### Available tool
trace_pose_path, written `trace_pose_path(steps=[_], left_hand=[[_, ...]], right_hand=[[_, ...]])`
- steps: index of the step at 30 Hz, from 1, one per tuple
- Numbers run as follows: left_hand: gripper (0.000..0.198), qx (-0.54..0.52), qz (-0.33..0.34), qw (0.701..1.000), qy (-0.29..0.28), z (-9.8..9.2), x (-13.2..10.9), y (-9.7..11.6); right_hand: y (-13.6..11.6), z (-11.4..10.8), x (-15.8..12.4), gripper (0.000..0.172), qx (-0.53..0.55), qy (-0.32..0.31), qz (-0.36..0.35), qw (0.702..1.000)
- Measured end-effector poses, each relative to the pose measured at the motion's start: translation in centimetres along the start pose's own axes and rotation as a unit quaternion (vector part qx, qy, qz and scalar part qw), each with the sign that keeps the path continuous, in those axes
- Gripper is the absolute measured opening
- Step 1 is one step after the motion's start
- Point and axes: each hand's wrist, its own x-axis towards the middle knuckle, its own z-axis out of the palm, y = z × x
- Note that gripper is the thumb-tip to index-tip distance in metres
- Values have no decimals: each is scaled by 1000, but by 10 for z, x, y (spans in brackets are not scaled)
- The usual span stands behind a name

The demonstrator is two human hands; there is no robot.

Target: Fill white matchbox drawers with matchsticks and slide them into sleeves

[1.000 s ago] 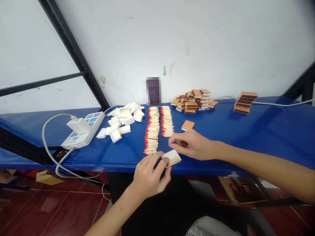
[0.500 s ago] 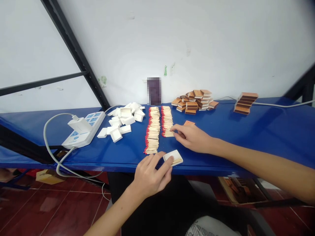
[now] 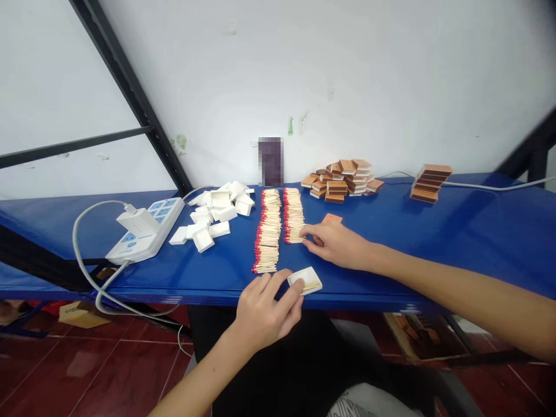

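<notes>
My left hand (image 3: 267,310) grips a small white matchbox tray (image 3: 307,274) at the blue shelf's front edge, thumb reaching inside. A few matchsticks (image 3: 311,286) lie in that tray. My right hand (image 3: 336,246) is at the near end of the right row of red-tipped matchsticks (image 3: 294,211), index finger and thumb closed about the plain ends there. A longer row of matchsticks (image 3: 268,231) runs alongside on the left. Just behind my right hand lies an orange matchbox sleeve (image 3: 332,218), partly hidden by it.
White matchbox trays (image 3: 220,200) are heaped on the left, beside a power strip (image 3: 145,237) with a charger and cables. Orange-brown matchbox sleeves (image 3: 336,186) form a pile at the back, with a stack of matchboxes (image 3: 430,182) farther right. A pixelated dark rectangle (image 3: 271,162) stands against the wall.
My right fingertips have shifted slightly and drawn in at the ends of the matchsticks. My left hand keeps its hold on the tray. The whole view has moved a little.
</notes>
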Motion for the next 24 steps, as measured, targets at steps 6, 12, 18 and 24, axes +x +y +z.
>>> trace_pose_path(steps=[6,12,18,24], left_hand=[[25,0,0,1000,0,0,-1,0],[25,0,-4,1000,0,1,0,0],[25,4,0,1000,0,-1,0,0],[24,5,1,1000,-1,-1,1,0]], right_hand=[[3,1,0,18,0,-2,2,1000],[2,2,1,20,4,-13,-3,1000],[-2,0,1,22,-8,-10,-3,1000],[-4,-1,0,21,-14,-11,-5,1000]])
